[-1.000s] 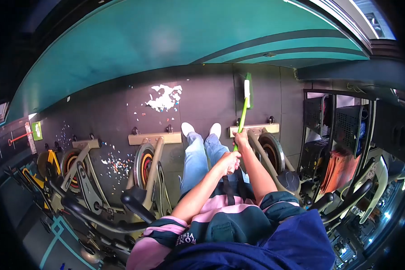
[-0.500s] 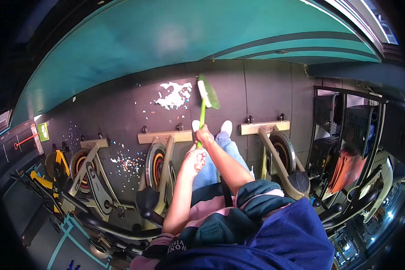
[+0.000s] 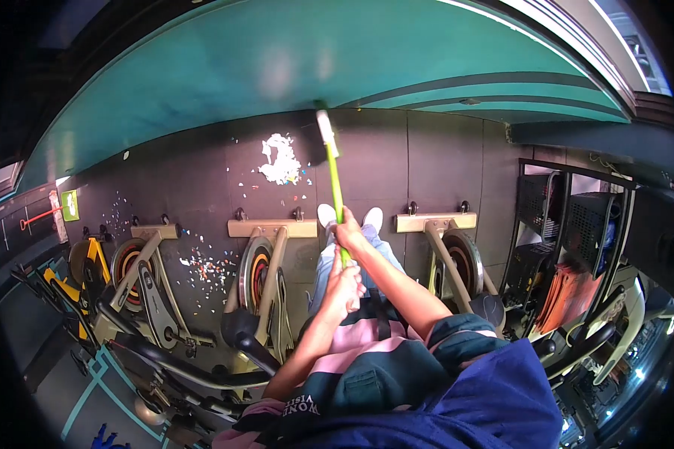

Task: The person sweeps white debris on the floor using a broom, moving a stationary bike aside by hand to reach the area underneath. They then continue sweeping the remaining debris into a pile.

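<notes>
Both of my hands are wrapped round the green handle of a broom (image 3: 334,176). My left hand (image 3: 343,290) grips near the handle's lower end, close to my body. Higher up, my right hand (image 3: 348,232) is closed round it. The white broom head (image 3: 325,126) is at the foot of the teal wall, its bristles blurred and partly hidden. Just left of it lies a heap of white scraps (image 3: 281,159) with small coloured bits round it on the dark floor.
Exercise bikes stand at my left (image 3: 258,273) and right (image 3: 457,258). More coloured bits (image 3: 210,271) are scattered between the left bikes. A green dustpan (image 3: 70,205) with a red-orange handle is at far left. A rack with black baskets (image 3: 539,198) stands at right.
The broom head has swung forward and left, towards the wall. My right hand has moved slightly down and right, and my left hand is nearer my body. The white heap looks narrower.
</notes>
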Action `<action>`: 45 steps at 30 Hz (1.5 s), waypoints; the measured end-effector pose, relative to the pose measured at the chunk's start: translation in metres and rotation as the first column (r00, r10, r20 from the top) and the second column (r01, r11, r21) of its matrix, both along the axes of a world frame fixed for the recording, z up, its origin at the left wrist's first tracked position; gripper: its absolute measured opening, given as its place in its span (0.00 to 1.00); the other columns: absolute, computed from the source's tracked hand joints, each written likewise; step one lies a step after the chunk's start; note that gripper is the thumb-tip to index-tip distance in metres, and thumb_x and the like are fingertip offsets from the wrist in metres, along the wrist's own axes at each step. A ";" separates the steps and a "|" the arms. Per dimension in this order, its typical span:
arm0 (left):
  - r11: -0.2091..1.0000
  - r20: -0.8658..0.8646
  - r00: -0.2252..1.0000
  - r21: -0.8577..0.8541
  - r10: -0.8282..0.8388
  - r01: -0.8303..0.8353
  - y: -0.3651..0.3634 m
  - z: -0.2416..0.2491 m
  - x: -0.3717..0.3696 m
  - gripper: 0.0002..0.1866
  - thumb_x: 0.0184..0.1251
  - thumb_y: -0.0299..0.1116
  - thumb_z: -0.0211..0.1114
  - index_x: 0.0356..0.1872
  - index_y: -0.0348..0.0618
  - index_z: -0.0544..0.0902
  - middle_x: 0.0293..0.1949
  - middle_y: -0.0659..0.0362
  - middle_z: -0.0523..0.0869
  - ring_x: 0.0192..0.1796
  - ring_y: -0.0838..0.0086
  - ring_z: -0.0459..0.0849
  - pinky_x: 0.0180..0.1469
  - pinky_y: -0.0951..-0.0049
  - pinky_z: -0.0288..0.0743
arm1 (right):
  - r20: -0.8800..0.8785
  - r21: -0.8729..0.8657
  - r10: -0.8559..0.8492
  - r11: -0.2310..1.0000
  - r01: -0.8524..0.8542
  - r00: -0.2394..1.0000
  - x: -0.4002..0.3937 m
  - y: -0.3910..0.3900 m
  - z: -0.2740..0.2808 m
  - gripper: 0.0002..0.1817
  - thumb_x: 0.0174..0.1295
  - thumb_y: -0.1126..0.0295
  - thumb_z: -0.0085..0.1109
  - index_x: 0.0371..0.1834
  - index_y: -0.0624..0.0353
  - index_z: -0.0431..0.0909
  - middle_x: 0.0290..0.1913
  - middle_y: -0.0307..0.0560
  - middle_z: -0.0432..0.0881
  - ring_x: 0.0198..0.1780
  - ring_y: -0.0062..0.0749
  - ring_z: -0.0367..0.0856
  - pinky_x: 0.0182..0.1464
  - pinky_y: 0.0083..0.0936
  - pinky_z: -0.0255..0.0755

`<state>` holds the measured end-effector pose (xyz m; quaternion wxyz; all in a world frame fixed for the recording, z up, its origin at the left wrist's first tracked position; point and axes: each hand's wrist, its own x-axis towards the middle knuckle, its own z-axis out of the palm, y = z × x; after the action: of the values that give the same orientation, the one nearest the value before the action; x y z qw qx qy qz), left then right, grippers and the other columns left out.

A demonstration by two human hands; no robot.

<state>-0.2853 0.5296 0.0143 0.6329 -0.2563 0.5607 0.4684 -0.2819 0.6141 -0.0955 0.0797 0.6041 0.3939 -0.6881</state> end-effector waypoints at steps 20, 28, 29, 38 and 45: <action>0.985 -0.091 0.985 -0.079 0.149 -0.156 -0.057 -0.037 -0.028 0.39 0.58 0.26 0.52 0.68 0.61 0.44 0.23 0.63 0.69 0.17 0.80 0.69 0.18 0.83 0.68 | -0.109 -0.321 -0.065 0.947 0.027 0.992 -0.042 -0.088 -0.070 0.37 0.53 0.82 0.48 0.67 0.52 0.46 0.17 0.41 0.66 0.12 0.23 0.63 0.10 0.21 0.60; 0.997 -0.032 0.997 0.040 0.070 -0.069 -0.060 0.005 0.006 0.41 0.56 0.24 0.50 0.68 0.66 0.39 0.20 0.61 0.70 0.14 0.77 0.70 0.15 0.80 0.67 | -0.088 -0.197 -0.065 0.979 0.046 0.994 -0.002 -0.059 0.007 0.38 0.54 0.81 0.48 0.67 0.47 0.45 0.18 0.39 0.65 0.13 0.21 0.63 0.11 0.19 0.60; 0.997 -0.004 0.998 0.050 0.062 -0.062 -0.058 0.004 0.009 0.41 0.56 0.25 0.50 0.68 0.66 0.40 0.20 0.61 0.69 0.14 0.77 0.70 0.15 0.80 0.67 | -0.067 -0.160 -0.058 0.986 0.047 0.996 0.005 -0.056 0.002 0.37 0.53 0.81 0.48 0.67 0.47 0.46 0.18 0.39 0.65 0.14 0.21 0.63 0.11 0.19 0.60; 0.998 0.115 0.992 -0.041 0.052 -0.048 -0.055 -0.041 0.001 0.39 0.56 0.28 0.51 0.66 0.73 0.44 0.21 0.64 0.69 0.14 0.81 0.68 0.06 0.85 0.57 | 0.042 -0.282 -0.212 0.935 0.215 0.976 0.015 -0.063 -0.054 0.34 0.52 0.82 0.46 0.64 0.51 0.49 0.18 0.43 0.66 0.12 0.25 0.63 0.10 0.23 0.59; 0.977 -0.083 0.992 -0.184 0.095 -0.109 -0.075 -0.053 -0.003 0.40 0.56 0.27 0.51 0.66 0.72 0.44 0.22 0.64 0.69 0.15 0.80 0.69 0.08 0.83 0.60 | -0.151 -0.356 -0.087 0.934 0.028 0.985 -0.021 -0.103 -0.074 0.37 0.53 0.81 0.49 0.66 0.52 0.47 0.18 0.40 0.65 0.13 0.22 0.62 0.11 0.19 0.59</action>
<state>-0.2879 0.4548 -0.0389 0.5599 -0.3262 0.6113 0.4544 -0.3032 0.5110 -0.1697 0.1335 0.5324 0.2516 -0.7971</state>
